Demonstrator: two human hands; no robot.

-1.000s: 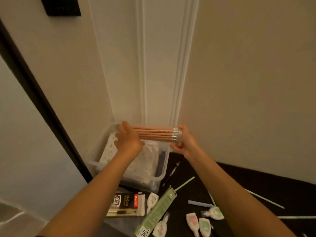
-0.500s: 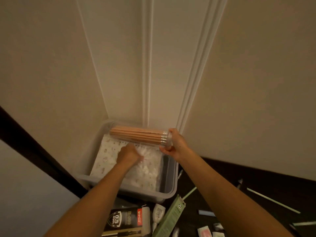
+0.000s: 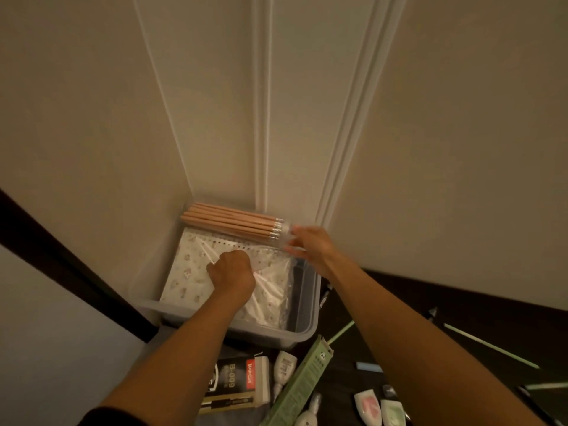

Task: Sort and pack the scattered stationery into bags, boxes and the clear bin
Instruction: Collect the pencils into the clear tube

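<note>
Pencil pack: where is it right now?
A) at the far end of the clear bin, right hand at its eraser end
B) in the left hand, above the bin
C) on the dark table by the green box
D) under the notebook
A: the pencil pack lies along the far wall of the clear bin, beyond the notebook, with the right hand at its eraser end; the left hand rests on the notebook.

Cream panelled wall (image 3: 461,149), dark table (image 3: 347,373).

My dark wooden tabletop (image 3: 353,376) carries the clear plastic bin (image 3: 304,305) at its far left; nearer lie a black lead-refill box (image 3: 236,382), a long green carton (image 3: 302,385), white correction-tape dispensers (image 3: 284,368) and pale green sticks (image 3: 491,345) right.
</note>
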